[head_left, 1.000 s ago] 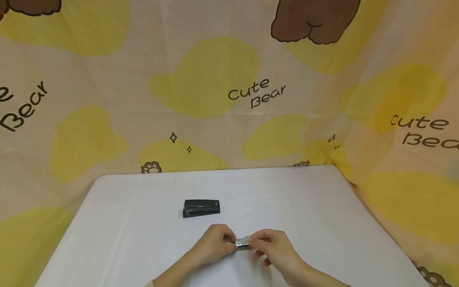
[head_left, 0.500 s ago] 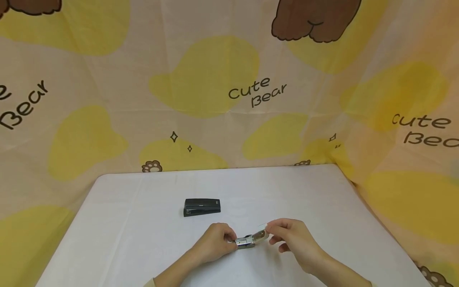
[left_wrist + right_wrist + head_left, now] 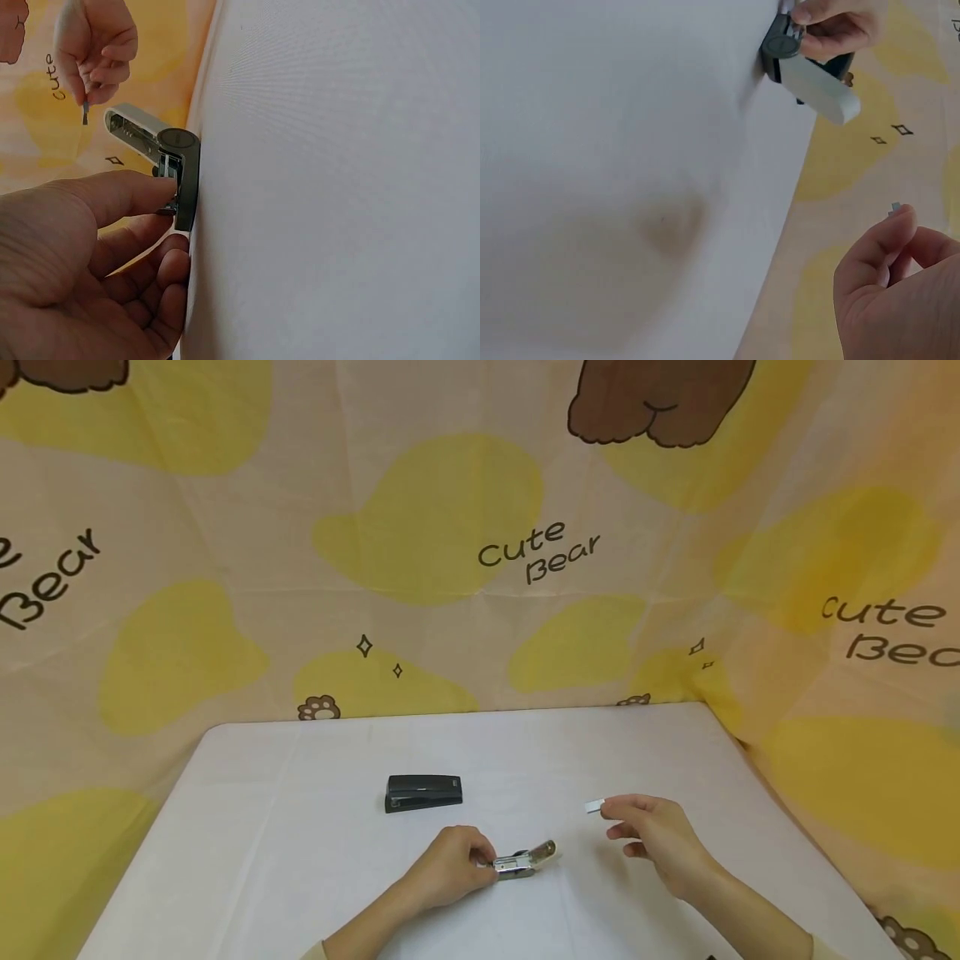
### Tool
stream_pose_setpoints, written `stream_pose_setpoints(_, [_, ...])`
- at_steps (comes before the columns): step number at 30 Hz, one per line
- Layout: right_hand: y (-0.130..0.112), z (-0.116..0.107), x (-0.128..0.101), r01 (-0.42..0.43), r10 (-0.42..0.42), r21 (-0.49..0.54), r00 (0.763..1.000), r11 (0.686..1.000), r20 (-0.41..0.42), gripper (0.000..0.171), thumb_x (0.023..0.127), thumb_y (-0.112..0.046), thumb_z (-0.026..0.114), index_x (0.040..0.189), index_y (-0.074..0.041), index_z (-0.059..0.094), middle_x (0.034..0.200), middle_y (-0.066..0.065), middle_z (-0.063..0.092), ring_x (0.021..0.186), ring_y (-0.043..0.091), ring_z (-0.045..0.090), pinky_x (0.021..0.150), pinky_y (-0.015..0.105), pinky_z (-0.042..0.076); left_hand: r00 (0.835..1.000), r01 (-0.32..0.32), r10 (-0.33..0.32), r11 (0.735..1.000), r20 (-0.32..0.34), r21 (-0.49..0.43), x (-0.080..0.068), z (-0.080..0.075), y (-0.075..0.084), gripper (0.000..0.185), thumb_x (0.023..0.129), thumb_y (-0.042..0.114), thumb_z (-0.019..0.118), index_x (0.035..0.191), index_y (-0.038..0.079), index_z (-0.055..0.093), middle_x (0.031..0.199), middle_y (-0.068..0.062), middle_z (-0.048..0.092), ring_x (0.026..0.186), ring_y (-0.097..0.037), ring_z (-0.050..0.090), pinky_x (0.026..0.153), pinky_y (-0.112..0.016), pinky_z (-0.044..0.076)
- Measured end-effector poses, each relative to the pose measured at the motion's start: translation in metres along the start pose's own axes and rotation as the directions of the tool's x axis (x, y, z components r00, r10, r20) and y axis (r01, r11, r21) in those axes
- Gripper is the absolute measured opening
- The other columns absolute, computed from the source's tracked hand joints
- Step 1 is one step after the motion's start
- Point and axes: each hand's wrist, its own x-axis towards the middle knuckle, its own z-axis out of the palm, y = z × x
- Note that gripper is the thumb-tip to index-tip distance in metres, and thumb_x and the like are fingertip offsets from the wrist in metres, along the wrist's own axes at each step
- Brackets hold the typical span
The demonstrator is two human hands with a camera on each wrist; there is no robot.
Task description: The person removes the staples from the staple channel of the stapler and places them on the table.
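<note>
Left hand (image 3: 450,867) sits low on the surface (image 3: 300,827), thumb and curled fingers pinching the rear end of a small stapler (image 3: 525,860). Stapler lies on the surface just right of that hand, touching its fingertips. Its top arm is swung open and tilts up to the right; the silver metal staple channel shows inside, base dark grey plastic with a round hinge cap, lid pale cream with a rounded tip.

Right hand (image 3: 652,839) is raised to the right, apart from the stapler, thumb and forefinger pinching a staple strip (image 3: 594,807) — short, flat, pale metal bar, sticking out left of the fingertips. Other fingers loosely curled. Right wrist view shows only the strip's tip above the fingers.

Second stapler (image 3: 422,793), black, boxy, closed, lies flat further back on the surface, left of centre, well apart from both hands. Surface covered in smooth white cloth with faint creases. Backdrop (image 3: 480,552) is draped fabric, peach with yellow blobs, brown bear shapes and "Cute Bear" lettering. Whether staples are in the open channel, cannot tell.
</note>
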Motion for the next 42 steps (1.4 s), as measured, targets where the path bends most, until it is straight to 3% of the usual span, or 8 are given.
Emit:
stream_pose_setpoints(9, [0.016, -0.029, 0.024, -0.021, 0.019, -0.048, 0.999, 0.999, -0.038, 0.039, 0.103, -0.025, 0.067, 0.125, 0.007, 0.069, 0.11, 0.004, 0.074, 0.088, 0.02, 0.067, 0.071, 0.032, 0.056, 1.0, 0.018, -0.018, 1.0, 0.001, 0.007, 0.0, -0.001, 0.0, 0.009, 0.079, 0.006, 0.081, 0.087, 0.008, 0.077, 0.079, 0.011, 0.061, 0.074, -0.004, 0.053, 0.068, -0.024, 0.046])
stream_pose_setpoints(20, [0.034, -0.053, 0.043, -0.059, 0.055, -0.07, 0.997, 0.996, -0.062, 0.033, 0.099, -0.023, 0.071, 0.118, 0.004, 0.074, 0.102, 0.002, 0.073, 0.086, 0.017, 0.067, 0.071, 0.033, 0.055, 1.0, 0.021, -0.021, 1.0, 0.007, 0.006, 0.0, -0.001, 0.0, 0.009, 0.079, 0.007, 0.081, 0.087, 0.009, 0.078, 0.078, 0.012, 0.06, 0.073, -0.004, 0.053, 0.067, -0.024, 0.045])
stream_pose_setpoints(42, [0.055, -0.059, 0.054, -0.063, 0.058, -0.195, 0.998, 0.979, -0.034, 0.032, 0.099, -0.02, 0.073, 0.116, 0.007, 0.072, 0.085, 0.004, 0.072, 0.077, 0.018, 0.066, 0.066, 0.03, 0.053, 1.0, 0.011, -0.011, 1.0, 0.0, 0.012, 0.0, -0.001, 0.002, 0.009, 0.079, 0.006, 0.081, 0.087, 0.007, 0.078, 0.077, 0.013, 0.06, 0.073, -0.003, 0.053, 0.067, -0.023, 0.045])
